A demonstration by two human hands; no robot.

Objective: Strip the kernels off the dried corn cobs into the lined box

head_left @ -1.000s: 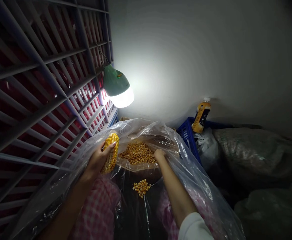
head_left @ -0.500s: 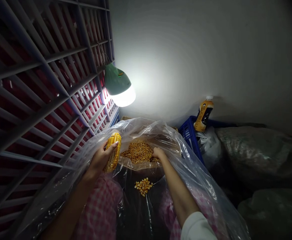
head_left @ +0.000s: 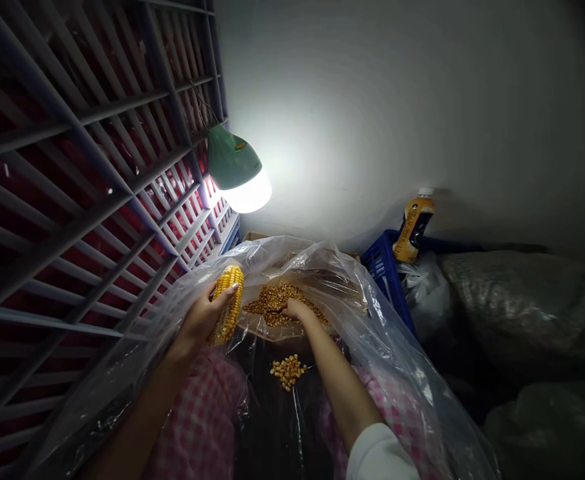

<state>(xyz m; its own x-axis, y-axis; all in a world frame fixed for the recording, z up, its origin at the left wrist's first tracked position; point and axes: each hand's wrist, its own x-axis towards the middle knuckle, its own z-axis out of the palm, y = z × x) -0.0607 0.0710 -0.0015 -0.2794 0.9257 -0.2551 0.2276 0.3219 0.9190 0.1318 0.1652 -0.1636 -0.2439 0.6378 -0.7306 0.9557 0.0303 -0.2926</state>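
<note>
My left hand is closed round a yellow corn cob, held upright beside a cardboard box lined with clear plastic. A heap of loose corn kernels fills the box. My right hand reaches into that heap, fingers curled down among the kernels; what they hold is hidden. A small cluster of kernels lies on the plastic sheet over my lap, between my two forearms.
A lit green lamp hangs from a grey lattice rack on the left. To the right stand a blue crate with an orange bottle and dark filled sacks. A white wall is behind.
My right hand has slid left from the box's right edge into the kernel heap. My left hand keeps the cob almost still.
</note>
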